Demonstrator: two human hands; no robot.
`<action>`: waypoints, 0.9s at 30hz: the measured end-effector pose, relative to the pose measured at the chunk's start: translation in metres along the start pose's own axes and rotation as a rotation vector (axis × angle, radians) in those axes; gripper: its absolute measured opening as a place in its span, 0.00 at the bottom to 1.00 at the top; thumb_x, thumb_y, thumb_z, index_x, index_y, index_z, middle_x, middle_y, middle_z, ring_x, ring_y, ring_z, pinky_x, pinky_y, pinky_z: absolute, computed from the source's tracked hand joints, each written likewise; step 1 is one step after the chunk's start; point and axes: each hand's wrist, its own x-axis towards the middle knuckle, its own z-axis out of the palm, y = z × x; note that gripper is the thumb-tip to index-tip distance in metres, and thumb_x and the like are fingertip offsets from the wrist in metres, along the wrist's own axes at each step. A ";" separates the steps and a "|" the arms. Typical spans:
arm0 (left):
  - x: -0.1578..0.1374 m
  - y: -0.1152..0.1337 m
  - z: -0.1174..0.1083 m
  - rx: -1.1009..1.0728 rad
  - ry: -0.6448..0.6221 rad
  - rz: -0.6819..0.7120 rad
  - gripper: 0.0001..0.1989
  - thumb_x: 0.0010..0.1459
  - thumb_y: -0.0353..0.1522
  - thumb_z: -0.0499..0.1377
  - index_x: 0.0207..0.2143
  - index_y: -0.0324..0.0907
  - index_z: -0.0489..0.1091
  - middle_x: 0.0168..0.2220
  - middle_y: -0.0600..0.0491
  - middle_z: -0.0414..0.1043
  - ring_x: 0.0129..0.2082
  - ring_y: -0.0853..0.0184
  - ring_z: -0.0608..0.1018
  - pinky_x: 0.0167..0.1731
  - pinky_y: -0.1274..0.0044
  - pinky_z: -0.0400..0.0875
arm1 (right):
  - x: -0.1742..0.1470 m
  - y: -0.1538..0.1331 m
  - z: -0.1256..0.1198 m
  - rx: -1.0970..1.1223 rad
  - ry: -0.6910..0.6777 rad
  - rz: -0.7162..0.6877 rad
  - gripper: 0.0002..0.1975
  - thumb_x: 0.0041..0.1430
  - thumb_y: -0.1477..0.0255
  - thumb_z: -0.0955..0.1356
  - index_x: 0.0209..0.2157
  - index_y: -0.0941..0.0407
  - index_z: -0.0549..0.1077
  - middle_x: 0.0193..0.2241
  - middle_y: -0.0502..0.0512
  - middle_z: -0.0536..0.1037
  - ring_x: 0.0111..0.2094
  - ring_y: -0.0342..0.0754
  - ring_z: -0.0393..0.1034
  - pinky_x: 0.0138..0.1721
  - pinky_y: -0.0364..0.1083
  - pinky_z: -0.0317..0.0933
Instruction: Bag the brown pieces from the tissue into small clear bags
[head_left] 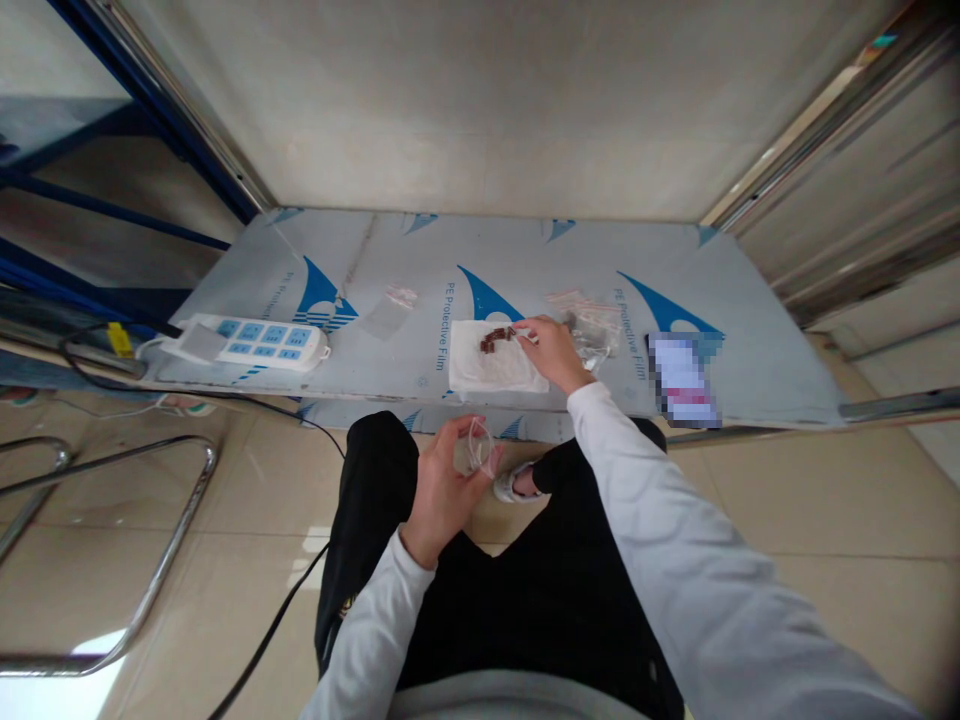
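A: Clear plastic, a small bag [480,447], pinched in the left hand [444,487] over the lap; fingers curled round it, mouth of the bag seemingly up.

B: Right hand [553,350]?

A: Out on the table [750,380]. Fingertips closed together at the end of a row of small brown pieces [496,339] on a white cloth [491,372]. Whether they grip 1 I cannot tell; too small.

B: Pieces relative to the fingers?

A: Touching or just beside the tips, running left from them. Bag well apart, nearer the body.

B: Doing it well?

A: My judgement: take 1 piece at a time, lift clear of the cloth, keep the bag mouth open and steady.

B: Beyond that?

A: More bags [592,325] just right of the hand; power strip [259,342] far left.
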 end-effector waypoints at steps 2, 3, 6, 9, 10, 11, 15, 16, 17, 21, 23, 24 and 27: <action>-0.005 -0.002 0.003 -0.013 -0.016 -0.002 0.14 0.54 0.32 0.65 0.43 0.45 0.68 0.35 0.52 0.77 0.36 0.63 0.81 0.38 0.73 0.77 | 0.017 0.011 0.010 -0.015 -0.037 -0.036 0.13 0.56 0.83 0.68 0.42 0.60 0.79 0.43 0.64 0.80 0.44 0.53 0.73 0.51 0.51 0.62; -0.008 -0.004 0.003 -0.014 -0.023 -0.003 0.14 0.54 0.32 0.65 0.44 0.45 0.68 0.36 0.52 0.77 0.36 0.63 0.81 0.39 0.73 0.77 | 0.022 0.014 0.014 -0.023 -0.058 -0.054 0.12 0.55 0.82 0.68 0.40 0.59 0.80 0.43 0.63 0.80 0.45 0.53 0.73 0.51 0.51 0.61; -0.015 -0.006 0.005 -0.013 -0.036 -0.008 0.15 0.54 0.31 0.65 0.44 0.45 0.68 0.37 0.52 0.77 0.38 0.63 0.81 0.41 0.72 0.77 | 0.026 0.018 0.020 -0.039 -0.115 -0.089 0.08 0.55 0.81 0.70 0.36 0.58 0.80 0.40 0.62 0.80 0.43 0.53 0.73 0.51 0.50 0.61; -0.018 -0.008 0.006 -0.026 -0.056 -0.022 0.14 0.55 0.31 0.64 0.44 0.45 0.68 0.38 0.52 0.77 0.38 0.64 0.81 0.41 0.72 0.76 | 0.025 0.021 0.021 -0.047 -0.145 -0.099 0.07 0.56 0.80 0.70 0.34 0.57 0.80 0.38 0.60 0.80 0.42 0.52 0.73 0.49 0.49 0.61; -0.017 -0.008 0.006 -0.030 -0.061 -0.026 0.15 0.55 0.31 0.64 0.45 0.45 0.68 0.38 0.52 0.77 0.39 0.63 0.81 0.42 0.72 0.77 | 0.024 0.022 0.022 -0.049 -0.148 -0.098 0.06 0.56 0.80 0.70 0.33 0.57 0.80 0.37 0.60 0.80 0.41 0.51 0.73 0.48 0.49 0.62; -0.017 -0.009 0.006 -0.032 -0.064 -0.027 0.15 0.55 0.31 0.64 0.45 0.46 0.68 0.38 0.51 0.78 0.39 0.63 0.81 0.42 0.72 0.77 | 0.024 0.023 0.022 -0.050 -0.148 -0.095 0.06 0.56 0.80 0.70 0.33 0.57 0.80 0.37 0.60 0.80 0.41 0.51 0.73 0.47 0.49 0.62; -0.012 -0.009 0.005 -0.024 -0.047 -0.017 0.15 0.54 0.30 0.65 0.44 0.45 0.68 0.38 0.51 0.78 0.38 0.63 0.82 0.41 0.72 0.77 | 0.023 0.026 0.024 -0.040 -0.116 -0.073 0.09 0.56 0.82 0.68 0.31 0.57 0.80 0.36 0.60 0.81 0.40 0.51 0.74 0.47 0.49 0.63; -0.011 -0.009 0.005 -0.023 -0.039 -0.015 0.15 0.54 0.30 0.65 0.44 0.45 0.69 0.37 0.51 0.78 0.37 0.63 0.82 0.40 0.72 0.77 | 0.024 0.027 0.025 -0.032 -0.104 -0.063 0.10 0.56 0.83 0.68 0.31 0.57 0.80 0.36 0.60 0.81 0.39 0.51 0.74 0.47 0.49 0.63; -0.009 -0.010 0.006 -0.025 -0.032 -0.012 0.15 0.53 0.30 0.65 0.44 0.44 0.69 0.37 0.51 0.79 0.37 0.63 0.82 0.40 0.72 0.77 | 0.025 0.027 0.025 -0.021 -0.092 -0.053 0.10 0.55 0.84 0.68 0.30 0.57 0.80 0.35 0.60 0.81 0.39 0.51 0.74 0.46 0.49 0.63; 0.000 -0.009 0.006 -0.035 -0.015 -0.011 0.13 0.53 0.31 0.65 0.42 0.44 0.69 0.36 0.52 0.79 0.37 0.63 0.82 0.40 0.72 0.77 | 0.024 0.018 0.017 0.057 -0.026 -0.011 0.09 0.53 0.83 0.68 0.28 0.58 0.80 0.32 0.59 0.82 0.35 0.51 0.76 0.43 0.50 0.67; 0.006 -0.008 0.007 -0.034 -0.007 -0.013 0.14 0.53 0.31 0.65 0.42 0.45 0.69 0.36 0.52 0.79 0.37 0.63 0.82 0.40 0.71 0.77 | 0.012 0.003 0.004 0.114 0.022 -0.005 0.08 0.56 0.80 0.68 0.31 0.58 0.80 0.33 0.58 0.82 0.34 0.50 0.77 0.42 0.49 0.68; 0.009 -0.007 0.006 -0.035 -0.003 -0.013 0.14 0.52 0.31 0.65 0.42 0.45 0.69 0.36 0.52 0.78 0.37 0.62 0.82 0.40 0.71 0.77 | 0.001 -0.008 -0.005 0.154 0.045 -0.010 0.07 0.57 0.78 0.67 0.34 0.58 0.79 0.34 0.58 0.83 0.35 0.49 0.77 0.42 0.48 0.69; 0.016 -0.004 0.007 -0.058 0.004 0.008 0.16 0.53 0.32 0.65 0.44 0.46 0.69 0.38 0.52 0.78 0.39 0.62 0.81 0.42 0.70 0.76 | -0.044 -0.047 -0.037 0.348 0.029 -0.078 0.06 0.58 0.71 0.69 0.37 0.56 0.78 0.35 0.54 0.83 0.36 0.48 0.78 0.41 0.47 0.71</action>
